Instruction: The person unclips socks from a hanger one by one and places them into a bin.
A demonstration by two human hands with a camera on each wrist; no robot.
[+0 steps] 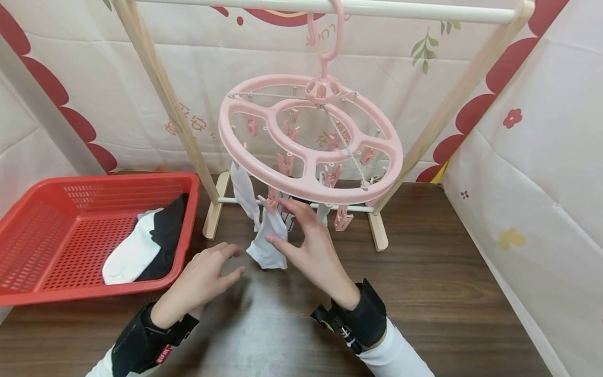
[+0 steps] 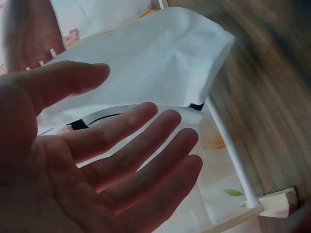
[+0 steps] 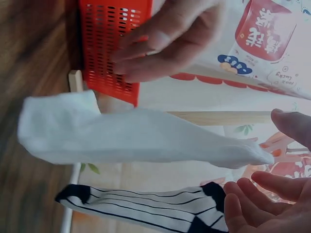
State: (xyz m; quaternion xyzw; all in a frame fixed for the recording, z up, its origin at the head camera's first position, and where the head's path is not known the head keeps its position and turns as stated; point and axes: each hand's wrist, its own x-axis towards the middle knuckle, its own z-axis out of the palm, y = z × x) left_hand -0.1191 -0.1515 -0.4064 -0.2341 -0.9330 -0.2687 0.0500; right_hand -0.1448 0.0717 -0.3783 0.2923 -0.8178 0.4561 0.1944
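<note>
A white sock (image 1: pixel 269 242) hangs from a pink clip (image 1: pixel 269 200) at the near side of a round pink clip hanger (image 1: pixel 278 180). My right hand (image 1: pixel 313 246) is beside it on the right, thumb and fingers apart. The right wrist view has the white sock (image 3: pixel 126 138) stretched between the clip and its loose end, with the right hand's fingers (image 3: pixel 272 187) spread near the clipped end. My left hand (image 1: pixel 202 275) is left of the sock with relaxed fingers, holding nothing. Behind hangs a white sock with dark stripes (image 3: pixel 146 206).
At the left stands a red basket (image 1: pixel 61 183) with a white sock (image 1: pixel 134 251) and a black sock (image 1: pixel 169 230) inside. The hanger hooks onto a white rod (image 1: pixel 414 11) between wooden legs (image 1: pixel 162 78). Another pale sock (image 1: pixel 244 193) hangs at the hanger's left.
</note>
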